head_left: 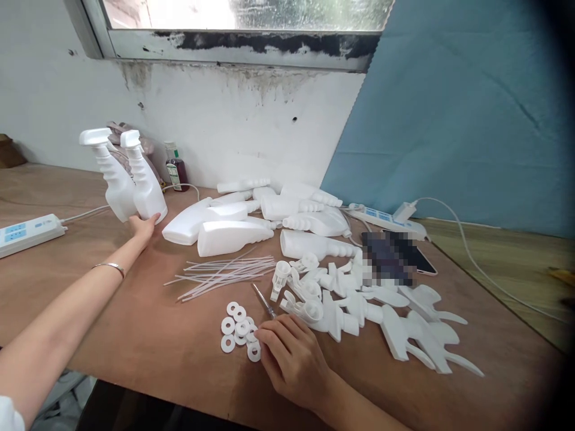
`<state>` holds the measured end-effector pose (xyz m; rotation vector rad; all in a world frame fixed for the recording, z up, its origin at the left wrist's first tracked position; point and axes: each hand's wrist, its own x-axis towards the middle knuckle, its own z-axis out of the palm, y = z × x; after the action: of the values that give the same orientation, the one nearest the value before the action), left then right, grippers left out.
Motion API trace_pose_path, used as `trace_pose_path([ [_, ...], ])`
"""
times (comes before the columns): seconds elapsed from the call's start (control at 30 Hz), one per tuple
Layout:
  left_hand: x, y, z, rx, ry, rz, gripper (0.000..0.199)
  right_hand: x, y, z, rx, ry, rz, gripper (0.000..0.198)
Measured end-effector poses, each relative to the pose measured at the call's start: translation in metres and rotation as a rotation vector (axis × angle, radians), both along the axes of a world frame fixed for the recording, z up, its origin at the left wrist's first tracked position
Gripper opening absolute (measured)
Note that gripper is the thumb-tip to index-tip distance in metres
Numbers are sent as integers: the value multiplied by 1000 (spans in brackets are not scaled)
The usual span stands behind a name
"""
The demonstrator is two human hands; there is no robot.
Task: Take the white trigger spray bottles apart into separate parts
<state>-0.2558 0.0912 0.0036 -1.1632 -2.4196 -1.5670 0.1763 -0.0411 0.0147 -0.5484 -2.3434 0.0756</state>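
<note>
At the left, my left hand [144, 228] is closed around the foot of a white spray bottle [150, 194] with its trigger head fitted. A second assembled spray bottle [117, 190] stands against it. My right hand [294, 356] is curled low over the table, its fingertips pinched at the edge of a small pile of flat white washers [228, 325]. A slim metal-tipped tool [263, 300] points out from just beyond its knuckles. Close to the right hand lie loose white trigger spray heads [332, 314]. Thin white dip tubes [220, 277] lie behind the washers.
Capless white bottles [233, 237] lie on their sides along the back. Power strips sit at the left [31, 233] and back right [381, 216], with trailing cables. Dark phones [420, 254] lie at the right. A dark-red bottle [176, 169] stands by the wall.
</note>
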Motion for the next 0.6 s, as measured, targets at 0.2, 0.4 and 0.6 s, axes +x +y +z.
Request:
trace_pose_path([
  [0.2,27,-9,20,32,84,138,29,3,-3,3,7,49,18,15],
  [0.4,78,-27,58,151,319,36,34,6,-3,10,-10,123,20,17],
  [0.6,145,-65,72,600,725,-152,26,6,-4,8,-74,190,-67,33],
])
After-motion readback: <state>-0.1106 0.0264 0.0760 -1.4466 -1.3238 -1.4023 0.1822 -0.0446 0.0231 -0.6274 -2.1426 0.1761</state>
